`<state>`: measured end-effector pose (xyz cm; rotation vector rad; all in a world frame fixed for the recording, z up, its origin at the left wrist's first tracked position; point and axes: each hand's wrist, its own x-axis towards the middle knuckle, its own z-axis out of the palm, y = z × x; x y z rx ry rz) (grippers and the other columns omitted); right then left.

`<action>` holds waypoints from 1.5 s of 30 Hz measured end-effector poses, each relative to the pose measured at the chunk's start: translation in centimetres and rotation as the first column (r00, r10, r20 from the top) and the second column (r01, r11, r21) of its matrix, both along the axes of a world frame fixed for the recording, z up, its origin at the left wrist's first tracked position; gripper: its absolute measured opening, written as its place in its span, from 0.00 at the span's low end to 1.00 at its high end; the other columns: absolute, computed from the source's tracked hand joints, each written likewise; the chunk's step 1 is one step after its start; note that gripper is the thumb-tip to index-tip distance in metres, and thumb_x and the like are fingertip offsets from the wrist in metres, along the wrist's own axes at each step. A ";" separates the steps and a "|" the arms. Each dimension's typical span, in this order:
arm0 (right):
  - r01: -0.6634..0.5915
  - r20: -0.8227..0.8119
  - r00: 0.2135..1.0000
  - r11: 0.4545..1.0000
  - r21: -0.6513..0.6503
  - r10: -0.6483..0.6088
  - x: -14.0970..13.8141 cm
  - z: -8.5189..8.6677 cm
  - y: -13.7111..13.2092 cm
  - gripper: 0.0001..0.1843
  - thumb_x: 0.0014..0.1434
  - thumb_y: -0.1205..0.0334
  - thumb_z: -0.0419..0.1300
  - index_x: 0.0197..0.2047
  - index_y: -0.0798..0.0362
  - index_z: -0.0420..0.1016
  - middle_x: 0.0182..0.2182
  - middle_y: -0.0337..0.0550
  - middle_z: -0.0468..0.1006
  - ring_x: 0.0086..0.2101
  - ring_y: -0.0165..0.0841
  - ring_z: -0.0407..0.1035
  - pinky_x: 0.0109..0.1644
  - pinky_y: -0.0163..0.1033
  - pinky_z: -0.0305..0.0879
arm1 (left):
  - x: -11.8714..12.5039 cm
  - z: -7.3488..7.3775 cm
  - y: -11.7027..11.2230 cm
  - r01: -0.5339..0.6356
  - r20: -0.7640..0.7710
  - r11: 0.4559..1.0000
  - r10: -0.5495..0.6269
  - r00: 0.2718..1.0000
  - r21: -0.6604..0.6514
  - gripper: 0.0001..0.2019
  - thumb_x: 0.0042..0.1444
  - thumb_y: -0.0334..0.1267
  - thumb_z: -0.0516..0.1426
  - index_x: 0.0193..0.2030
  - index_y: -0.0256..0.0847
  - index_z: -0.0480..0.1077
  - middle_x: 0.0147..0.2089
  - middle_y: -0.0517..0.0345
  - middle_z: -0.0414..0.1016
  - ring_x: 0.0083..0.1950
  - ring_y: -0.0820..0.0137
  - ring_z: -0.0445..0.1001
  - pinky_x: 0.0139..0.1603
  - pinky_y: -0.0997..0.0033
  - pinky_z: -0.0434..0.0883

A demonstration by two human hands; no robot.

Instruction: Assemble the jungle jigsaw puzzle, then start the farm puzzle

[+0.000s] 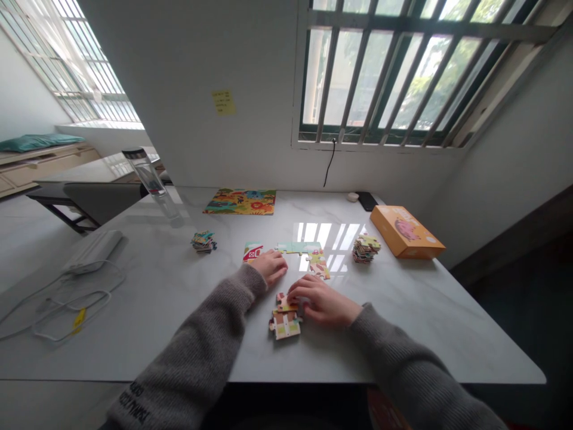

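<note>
My left hand (269, 267) lies low on the table with its fingers loosely out, by a puzzle piece with a red barn (253, 251). Beyond it, joined puzzle pieces (298, 246) in pale green make a top edge, and more pieces (319, 263) run down the right side. My right hand (323, 300) is nearer to me, its fingers closed on the right part of a puzzle piece (282, 301); the fingertips are partly hidden. Just below, and touching it, is a piece with brown and green parts (286, 325).
Stacks of puzzle pieces stand at left (203, 241) and right (366, 248). A colourful animal picture (242, 202) lies at the back. An orange box (406, 232), a black phone (367, 201), a clear bottle (150, 176) and a white cable (96, 298) are around the table.
</note>
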<state>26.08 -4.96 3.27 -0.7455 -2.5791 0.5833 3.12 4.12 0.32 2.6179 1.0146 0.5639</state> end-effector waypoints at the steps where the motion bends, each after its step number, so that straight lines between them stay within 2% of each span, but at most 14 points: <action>1: -0.009 0.019 1.000 1.000 -0.006 0.009 0.0 0.0 -0.1 0.23 0.54 0.76 0.57 0.50 0.47 0.74 0.47 0.43 0.77 0.48 0.40 0.66 0.55 0.48 0.65 | 0.1 0.0 -0.1 -0.004 -0.003 1.000 0.004 1.000 -0.001 0.10 0.63 0.38 0.53 0.38 0.41 0.76 0.41 0.50 0.74 0.47 0.60 0.70 0.52 0.58 0.68; 5: 0.009 0.076 0.997 1.000 0.025 -0.011 0.2 0.0 -0.1 0.22 0.53 0.76 0.58 0.49 0.47 0.74 0.48 0.42 0.78 0.48 0.40 0.65 0.56 0.48 0.63 | 0.3 0.1 -0.3 -0.018 -0.032 1.000 0.018 0.999 0.015 0.10 0.63 0.37 0.53 0.39 0.41 0.76 0.41 0.50 0.73 0.47 0.60 0.69 0.53 0.58 0.68; 10: 0.032 0.082 0.996 0.995 0.099 -0.040 -0.1 -0.6 0.1 0.12 0.65 0.71 0.55 0.47 0.48 0.75 0.44 0.44 0.79 0.46 0.37 0.66 0.54 0.45 0.64 | 0.5 0.2 -0.7 -0.028 -0.070 0.998 0.032 0.997 0.055 0.08 0.62 0.37 0.54 0.40 0.41 0.76 0.42 0.50 0.72 0.47 0.60 0.68 0.53 0.57 0.68; 15: 0.151 -0.097 0.985 0.985 0.083 -0.143 -0.1 -2.2 0.8 0.12 0.68 0.71 0.52 0.45 0.51 0.75 0.41 0.46 0.80 0.43 0.35 0.70 0.50 0.42 0.66 | 0.5 0.1 -0.6 -0.031 -0.094 0.997 0.037 0.995 0.065 0.09 0.62 0.37 0.54 0.42 0.40 0.76 0.43 0.49 0.73 0.48 0.59 0.70 0.54 0.57 0.69; 17: 0.250 -0.218 0.948 0.966 0.058 -0.233 0.2 -2.7 1.1 0.11 0.67 0.70 0.52 0.45 0.51 0.75 0.40 0.46 0.80 0.41 0.36 0.71 0.47 0.41 0.67 | 0.6 0.2 -0.7 -0.022 -0.021 0.999 0.023 1.000 0.032 0.09 0.62 0.37 0.54 0.41 0.40 0.76 0.42 0.50 0.74 0.47 0.60 0.71 0.52 0.59 0.70; 19: 0.354 -0.315 0.891 0.935 0.030 -0.327 0.5 -2.8 1.4 0.10 0.67 0.67 0.52 0.45 0.51 0.74 0.38 0.45 0.79 0.38 0.35 0.71 0.44 0.41 0.68 | 0.9 0.5 -1.0 -0.008 0.112 0.998 0.015 0.994 -0.067 0.10 0.63 0.39 0.53 0.42 0.40 0.76 0.40 0.53 0.75 0.44 0.63 0.73 0.49 0.62 0.71; 23: 0.515 -0.427 0.755 0.853 -0.085 -0.498 1.0 -1.9 1.7 0.07 0.66 0.61 0.55 0.39 0.51 0.73 0.30 0.41 0.76 0.30 0.32 0.69 0.37 0.37 0.67 | 1.9 1.4 -2.0 0.024 0.400 0.957 0.098 0.911 -0.289 0.17 0.67 0.48 0.50 0.47 0.39 0.74 0.39 0.55 0.77 0.41 0.67 0.75 0.46 0.65 0.72; 28: 0.462 -0.464 0.693 0.834 -0.303 -0.552 0.9 -1.4 1.8 0.12 0.64 0.53 0.59 0.35 0.52 0.72 0.28 0.40 0.75 0.29 0.32 0.69 0.34 0.36 0.66 | 2.8 1.3 -2.6 0.075 0.585 0.946 0.132 0.800 -0.316 0.20 0.62 0.54 0.58 0.46 0.37 0.74 0.41 0.50 0.78 0.41 0.66 0.76 0.44 0.65 0.73; 33: 0.380 -0.500 0.655 0.819 -0.430 -0.567 0.8 -1.9 1.9 0.17 0.63 0.47 0.60 0.34 0.53 0.72 0.29 0.41 0.75 0.30 0.32 0.69 0.36 0.37 0.66 | 3.0 0.8 -2.4 0.119 0.553 0.941 0.082 0.829 -0.317 0.16 0.60 0.50 0.60 0.41 0.37 0.74 0.35 0.55 0.77 0.35 0.70 0.74 0.40 0.69 0.72; 36: 0.379 -0.508 0.663 0.832 -0.405 -0.550 0.9 -1.6 1.7 0.17 0.62 0.46 0.61 0.34 0.52 0.73 0.30 0.41 0.74 0.31 0.33 0.69 0.37 0.38 0.66 | 3.2 0.7 -2.5 0.123 0.511 0.960 0.023 0.859 -0.251 0.13 0.60 0.47 0.60 0.37 0.37 0.74 0.30 0.58 0.74 0.31 0.72 0.71 0.34 0.73 0.70; 38: 0.355 -0.525 0.668 0.846 -0.398 -0.528 0.9 -1.1 1.6 0.18 0.64 0.45 0.59 0.35 0.52 0.73 0.32 0.42 0.73 0.32 0.33 0.68 0.38 0.39 0.67 | 3.3 0.9 -2.6 0.103 0.530 0.981 0.001 0.848 -0.166 0.12 0.62 0.44 0.59 0.36 0.37 0.74 0.29 0.59 0.72 0.30 0.73 0.70 0.33 0.73 0.70; 41: 0.292 -0.556 0.618 0.819 -0.494 -0.556 1.1 -0.6 1.5 0.19 0.67 0.43 0.54 0.42 0.51 0.73 0.33 0.41 0.71 0.32 0.32 0.67 0.38 0.40 0.67 | 3.1 1.2 -2.8 0.049 0.578 0.996 -0.085 0.811 0.078 0.08 0.65 0.39 0.56 0.39 0.38 0.74 0.32 0.57 0.72 0.32 0.72 0.72 0.35 0.73 0.72; 43: 0.202 -0.545 0.597 0.768 -0.607 -0.588 1.1 -0.6 1.6 0.20 0.67 0.43 0.53 0.48 0.50 0.72 0.31 0.39 0.71 0.30 0.31 0.66 0.36 0.39 0.66 | 2.8 1.3 -2.8 -0.005 0.547 0.958 -0.159 0.822 0.285 0.07 0.66 0.35 0.55 0.42 0.39 0.74 0.36 0.54 0.73 0.36 0.71 0.73 0.38 0.71 0.73; 45: 0.068 -0.531 0.613 0.709 -0.702 -0.585 1.1 -0.9 1.7 0.20 0.65 0.45 0.57 0.53 0.49 0.70 0.30 0.37 0.70 0.27 0.30 0.65 0.32 0.37 0.64 | 2.5 1.2 -2.7 -0.034 0.468 0.893 -0.203 0.860 0.450 0.07 0.66 0.33 0.55 0.45 0.41 0.74 0.38 0.53 0.74 0.39 0.70 0.74 0.40 0.70 0.73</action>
